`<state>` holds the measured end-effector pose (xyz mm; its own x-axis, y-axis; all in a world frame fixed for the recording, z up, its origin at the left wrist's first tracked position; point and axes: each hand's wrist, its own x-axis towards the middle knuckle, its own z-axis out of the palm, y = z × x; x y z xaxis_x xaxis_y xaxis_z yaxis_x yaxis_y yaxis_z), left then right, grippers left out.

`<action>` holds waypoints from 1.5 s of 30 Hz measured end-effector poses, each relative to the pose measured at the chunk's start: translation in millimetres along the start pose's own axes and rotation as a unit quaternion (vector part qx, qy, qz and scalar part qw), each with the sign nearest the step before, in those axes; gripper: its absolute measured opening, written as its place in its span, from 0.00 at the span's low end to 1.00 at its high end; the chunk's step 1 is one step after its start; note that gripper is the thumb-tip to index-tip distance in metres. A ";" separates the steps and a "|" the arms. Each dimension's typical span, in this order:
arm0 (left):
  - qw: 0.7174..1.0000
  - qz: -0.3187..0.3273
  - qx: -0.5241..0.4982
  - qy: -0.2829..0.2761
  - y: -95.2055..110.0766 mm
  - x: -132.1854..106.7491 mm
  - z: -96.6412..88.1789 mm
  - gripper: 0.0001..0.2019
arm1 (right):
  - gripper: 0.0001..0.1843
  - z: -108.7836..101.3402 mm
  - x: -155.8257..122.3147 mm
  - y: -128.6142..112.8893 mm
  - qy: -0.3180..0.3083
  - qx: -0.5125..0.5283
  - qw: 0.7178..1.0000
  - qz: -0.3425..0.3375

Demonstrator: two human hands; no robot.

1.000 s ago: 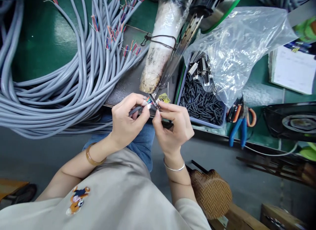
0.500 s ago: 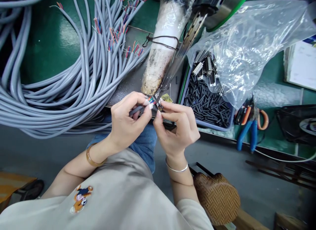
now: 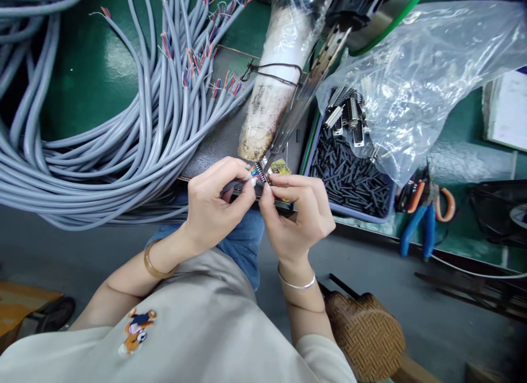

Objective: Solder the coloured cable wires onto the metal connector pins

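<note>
Wires (image 3: 254,171) pinched by left grip (image 3: 219,199) | D-sub connector (image 3: 262,174) pinched by right grip (image 3: 300,208) | apparently being soldered | steadiness at soldering iron (image 3: 287,122) needed

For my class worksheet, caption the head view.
Left hand holds multicore cable, right hand multi-pin connector, near soldering iron.

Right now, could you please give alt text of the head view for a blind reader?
A person's left hand pinches coloured wires beside a connector, the right hand close on its other side, at the tip of what looks like a soldering iron. Grey cables lie at left; at right, a tray of black pieces and blue-handled pliers.
</note>
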<state>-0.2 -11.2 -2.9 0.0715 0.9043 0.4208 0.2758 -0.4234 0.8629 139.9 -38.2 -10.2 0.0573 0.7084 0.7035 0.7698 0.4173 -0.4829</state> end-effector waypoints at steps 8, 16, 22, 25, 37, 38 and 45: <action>1.000 0.024 0.017 -0.002 3.6 2.0 -2.0 0.06 | 0.10 -1.7 3.2 -3.5 0.002 -0.009 1.000 0.012; 0.998 -0.043 -0.034 -0.028 4.6 3.0 -4.9 0.06 | 0.11 -4.9 1.0 -4.8 -0.014 -0.014 1.000 -0.001; 0.995 -0.073 -0.040 -0.062 -0.2 1.6 -5.4 0.06 | 0.10 -7.7 -5.2 0.4 -0.035 -0.033 0.998 -0.028; 0.994 -0.070 -0.050 -0.070 0.7 -0.1 -6.1 0.05 | 0.11 -10.7 -6.2 1.4 -0.029 -0.022 0.999 -0.028; 1.000 -0.011 0.004 -0.026 -2.4 -0.4 -1.0 0.05 | 0.07 -6.7 -0.1 -5.5 -0.055 0.012 0.995 0.084; 1.000 0.001 0.011 -0.020 -2.6 0.3 -0.9 0.05 | 0.07 -5.8 1.4 -5.6 -0.055 0.013 0.995 0.083; 0.998 0.058 0.024 0.000 1.2 6.1 -3.3 0.06 | 0.07 -7.8 8.7 -8.6 -0.052 0.028 0.996 0.072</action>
<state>-2.6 -6.3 1.6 0.1065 0.8494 0.5169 0.3112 -0.5222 0.7940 138.8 -40.0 4.1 0.0954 0.8173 0.5683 0.7223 0.3361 -0.6045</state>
